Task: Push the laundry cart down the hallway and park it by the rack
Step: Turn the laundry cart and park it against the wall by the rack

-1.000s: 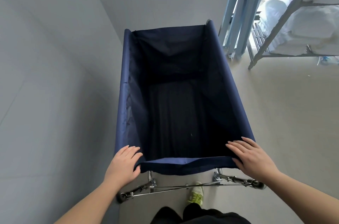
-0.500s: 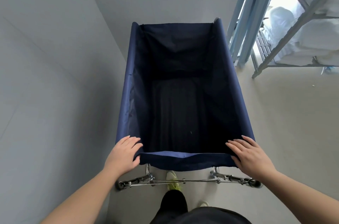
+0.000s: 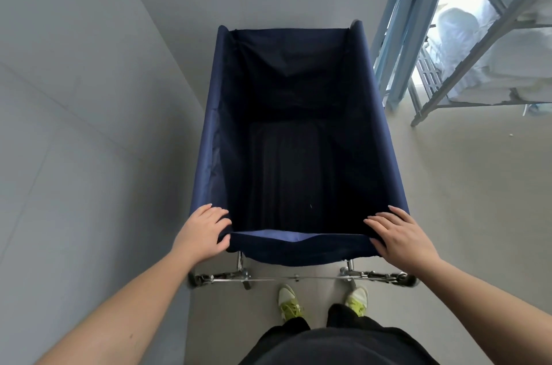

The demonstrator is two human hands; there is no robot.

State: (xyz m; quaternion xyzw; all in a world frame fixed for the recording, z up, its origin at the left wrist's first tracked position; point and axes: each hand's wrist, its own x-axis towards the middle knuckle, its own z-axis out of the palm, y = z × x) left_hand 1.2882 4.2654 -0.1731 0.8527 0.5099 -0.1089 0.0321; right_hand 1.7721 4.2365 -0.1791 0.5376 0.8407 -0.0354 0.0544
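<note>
A navy fabric laundry cart (image 3: 388, 137) on a chrome wheeled frame stands straight ahead of me, its deep bin dark inside with nothing visible in it. My left hand (image 3: 203, 234) rests on the near left corner of its rim, fingers curled over the fabric. My right hand (image 3: 401, 234) lies on the near right corner the same way. A grey metal rack (image 3: 466, 66) stacked with white linen stands at the upper right, just beyond the cart's far right corner.
A grey wall (image 3: 74, 125) runs close along the cart's left side and another closes the far end. Light blue posts (image 3: 400, 30) stand between cart and rack. Beige floor (image 3: 478, 200) spreads to the right. My feet in yellow-green shoes (image 3: 288, 302) are behind the frame.
The cart has rolled forward toward the far wall and the rack. Both hands stayed on the rim. My feet have come together behind the frame.
</note>
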